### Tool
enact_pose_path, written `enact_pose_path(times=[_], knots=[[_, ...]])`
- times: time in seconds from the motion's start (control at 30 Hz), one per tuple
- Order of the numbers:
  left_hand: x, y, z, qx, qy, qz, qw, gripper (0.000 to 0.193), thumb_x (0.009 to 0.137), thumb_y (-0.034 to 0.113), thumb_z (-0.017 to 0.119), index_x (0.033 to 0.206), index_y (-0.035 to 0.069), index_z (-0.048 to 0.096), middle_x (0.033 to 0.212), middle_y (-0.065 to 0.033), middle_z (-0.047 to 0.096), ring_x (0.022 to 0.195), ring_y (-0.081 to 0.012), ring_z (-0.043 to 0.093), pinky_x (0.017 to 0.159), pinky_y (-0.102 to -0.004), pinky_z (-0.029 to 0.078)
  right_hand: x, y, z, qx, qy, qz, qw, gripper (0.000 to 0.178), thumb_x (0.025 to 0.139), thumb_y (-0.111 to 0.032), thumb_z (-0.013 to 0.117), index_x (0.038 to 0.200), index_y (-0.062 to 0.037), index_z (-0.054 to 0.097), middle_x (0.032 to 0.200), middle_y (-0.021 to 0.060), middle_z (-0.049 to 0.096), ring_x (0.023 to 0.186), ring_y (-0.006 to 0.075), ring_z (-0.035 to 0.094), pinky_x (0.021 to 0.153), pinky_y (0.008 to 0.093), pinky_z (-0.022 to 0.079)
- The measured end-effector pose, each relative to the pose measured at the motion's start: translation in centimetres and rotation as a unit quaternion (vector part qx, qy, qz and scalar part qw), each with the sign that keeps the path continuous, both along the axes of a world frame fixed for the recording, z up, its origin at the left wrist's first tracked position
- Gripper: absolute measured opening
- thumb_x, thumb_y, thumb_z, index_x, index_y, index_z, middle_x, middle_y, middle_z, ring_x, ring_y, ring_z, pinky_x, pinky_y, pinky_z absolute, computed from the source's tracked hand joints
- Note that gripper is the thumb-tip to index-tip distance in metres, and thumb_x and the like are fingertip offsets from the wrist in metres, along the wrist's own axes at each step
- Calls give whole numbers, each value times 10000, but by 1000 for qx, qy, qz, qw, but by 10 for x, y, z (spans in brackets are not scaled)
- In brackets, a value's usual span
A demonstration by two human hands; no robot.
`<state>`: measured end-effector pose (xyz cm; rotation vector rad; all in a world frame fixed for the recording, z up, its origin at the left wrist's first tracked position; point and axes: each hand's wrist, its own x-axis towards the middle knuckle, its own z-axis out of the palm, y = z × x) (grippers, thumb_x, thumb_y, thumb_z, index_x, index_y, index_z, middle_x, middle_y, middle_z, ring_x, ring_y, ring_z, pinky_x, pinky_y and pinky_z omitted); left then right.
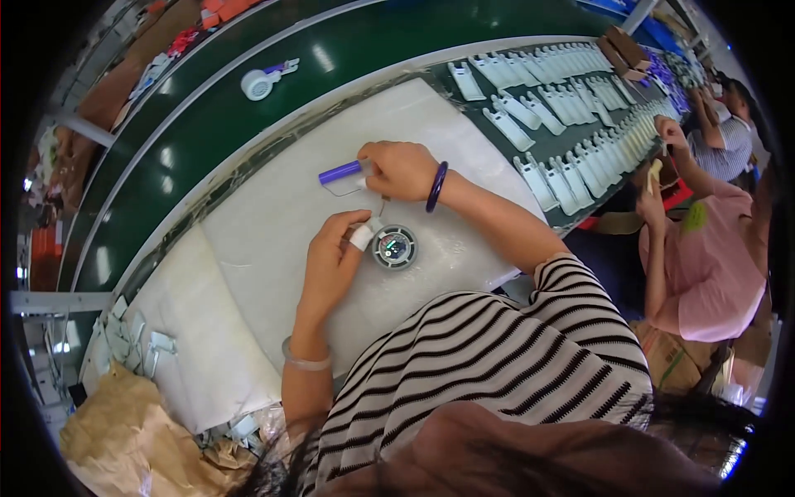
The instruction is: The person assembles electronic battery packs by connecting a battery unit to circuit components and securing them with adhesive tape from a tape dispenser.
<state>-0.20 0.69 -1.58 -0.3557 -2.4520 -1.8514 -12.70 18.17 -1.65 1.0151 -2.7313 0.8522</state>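
Observation:
On the white padded sheet [273, 199], my left hand [327, 261] pinches the neck of a small round grey housing [395, 248]. A circuit board with coloured wires shows inside its open face. White material by the thumb may be tape or part of the neck; I cannot tell. Just above, my right hand [402, 170] is closed around the right end of a purple cylindrical battery [339, 172]. A thin wire loops below the battery, and another runs down from the right fingers toward the housing. My right fingertips are partly hidden by the hand itself.
Rows of pale plastic shells [571, 108] stand at the right. Beyond the sheet runs a green conveyor [199, 124] carrying a white round-headed device [258, 84]. Brown paper [137, 431] lies at lower left near loose white parts [161, 341]. A co-worker in pink [704, 257] sits at right.

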Motion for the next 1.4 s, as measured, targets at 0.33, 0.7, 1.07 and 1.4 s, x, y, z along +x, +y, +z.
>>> enact_pose_path(times=[0.33,0.7,1.07,1.4], knots=[[0,-7,-5,-26,-6,130,991,174,893,37,563,1043,15,647,930,-84,645,721,-134,577,647,-245,458,-7,27,0,-13,-114,65,991,166,799,-104,589,949,-55,639,815,126,661,776,290,648,691,358,514],[-50,25,0,-203,-161,95,961,274,834,265,679,893,-3,689,682,-50,624,602,-131,546,583,-278,443,-15,36,13,-27,-212,230,949,399,707,25,595,1092,-80,614,965,100,602,838,224,597,736,306,491],[-27,3,6,-6,-240,58,969,209,892,181,629,931,-24,640,748,13,570,672,-63,482,588,-215,378,7,21,8,-42,-70,256,963,189,724,-165,683,905,-120,652,875,71,653,853,284,626,697,400,488],[-29,-2,-2,18,-257,24,966,154,891,149,647,886,-3,622,687,11,583,594,-50,485,541,-192,377,22,20,8,3,81,228,970,119,709,-221,657,789,-138,626,750,48,600,684,266,622,591,398,462]])
